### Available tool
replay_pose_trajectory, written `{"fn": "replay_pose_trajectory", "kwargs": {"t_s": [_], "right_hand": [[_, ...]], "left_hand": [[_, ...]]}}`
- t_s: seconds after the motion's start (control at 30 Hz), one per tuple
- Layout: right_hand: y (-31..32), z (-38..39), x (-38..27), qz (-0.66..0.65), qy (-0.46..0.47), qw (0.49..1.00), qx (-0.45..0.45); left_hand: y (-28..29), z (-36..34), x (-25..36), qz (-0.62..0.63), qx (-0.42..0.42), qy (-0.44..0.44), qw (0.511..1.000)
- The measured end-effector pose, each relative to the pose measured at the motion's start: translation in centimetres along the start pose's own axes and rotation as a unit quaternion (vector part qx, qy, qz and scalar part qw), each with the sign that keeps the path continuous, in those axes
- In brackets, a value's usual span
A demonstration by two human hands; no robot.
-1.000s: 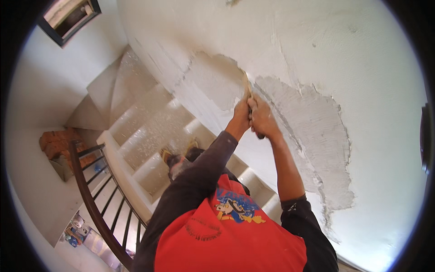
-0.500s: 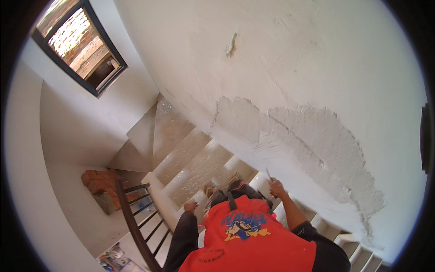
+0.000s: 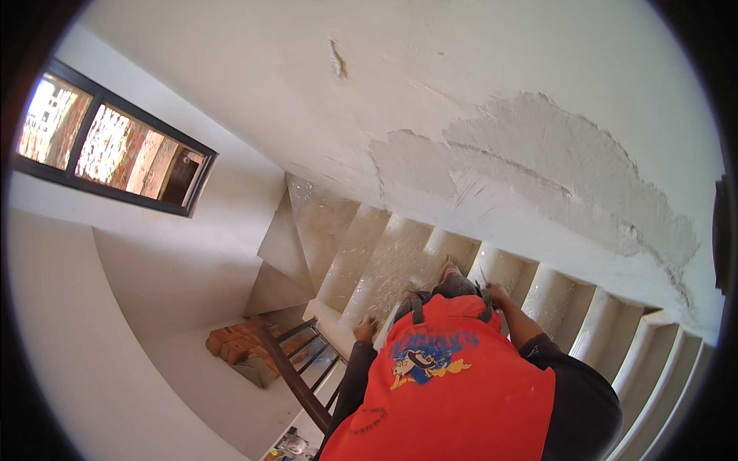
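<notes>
My right hand [image 3: 499, 295] is closed round a thin, blade-like tool [image 3: 482, 276] beside my right hip, its tip pointing toward the plastered wall [image 3: 461, 219]. The tool is small and partly hidden, so its exact kind does not show. Low on my other side, my left hand [image 3: 367, 330] hangs close to the stair edge and the railing [image 3: 296, 376]; its fingers are too small to read. Rough grey patches of plaster [image 3: 530, 154] spread over the white wall, above the steps and apart from both hands.
Pale, white-spattered steps [image 3: 392, 253] run beneath me, with winder treads [image 3: 288, 238] at the far left. Stacked red bricks [image 3: 231, 342] lie beyond the railing. A dark-framed window [image 3: 123, 146] is at the upper left. Assorted items [image 3: 296, 444] lie below, past the railing.
The view has turned, so the window, bricks and railing sit differently. My right hand with its tool has come in nearer my body; my left hand still hangs by the railing side.
</notes>
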State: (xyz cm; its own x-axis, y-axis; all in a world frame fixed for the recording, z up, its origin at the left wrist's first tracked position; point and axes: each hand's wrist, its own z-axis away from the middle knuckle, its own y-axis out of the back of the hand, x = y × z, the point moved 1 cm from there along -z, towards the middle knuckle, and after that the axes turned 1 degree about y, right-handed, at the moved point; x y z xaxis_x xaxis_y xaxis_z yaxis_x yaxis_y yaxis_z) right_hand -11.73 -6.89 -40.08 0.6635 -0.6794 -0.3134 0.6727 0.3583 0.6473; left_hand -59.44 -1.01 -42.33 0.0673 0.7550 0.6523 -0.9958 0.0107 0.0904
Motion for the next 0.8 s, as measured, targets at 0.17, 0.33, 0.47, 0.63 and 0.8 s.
{"fn": "replay_pose_trajectory", "kwargs": {"t_s": [0.17, 0.33, 0.47, 0.63, 0.8], "right_hand": [[1.0, 0.0, -5.9, -0.099, 0.025, 0.992, 0.077], [0.8, 1.2, -4.4, -0.206, -0.044, 0.976, 0.048], [-1.9, 1.5, 0.1, 0.215, 0.249, 0.944, 0.019], [-4.0, 4.2, 1.4, 0.093, 0.059, 0.992, -0.069], [-2.4, 6.4, -2.6, -0.061, -0.079, 0.995, -0.015]], "left_hand": [[-5.8, 0.9, 7.1, 0.042, -0.027, -0.017, 0.999], [-4.1, 0.2, 5.6, -0.010, -0.061, -0.001, 0.998], [0.3, -0.5, 1.1, 0.025, -0.049, 0.045, 0.997], [3.5, 1.9, -1.8, 0.038, -0.023, 0.072, 0.996], [3.7, 3.7, -1.7, -0.015, 0.041, 0.088, 0.995]]}}
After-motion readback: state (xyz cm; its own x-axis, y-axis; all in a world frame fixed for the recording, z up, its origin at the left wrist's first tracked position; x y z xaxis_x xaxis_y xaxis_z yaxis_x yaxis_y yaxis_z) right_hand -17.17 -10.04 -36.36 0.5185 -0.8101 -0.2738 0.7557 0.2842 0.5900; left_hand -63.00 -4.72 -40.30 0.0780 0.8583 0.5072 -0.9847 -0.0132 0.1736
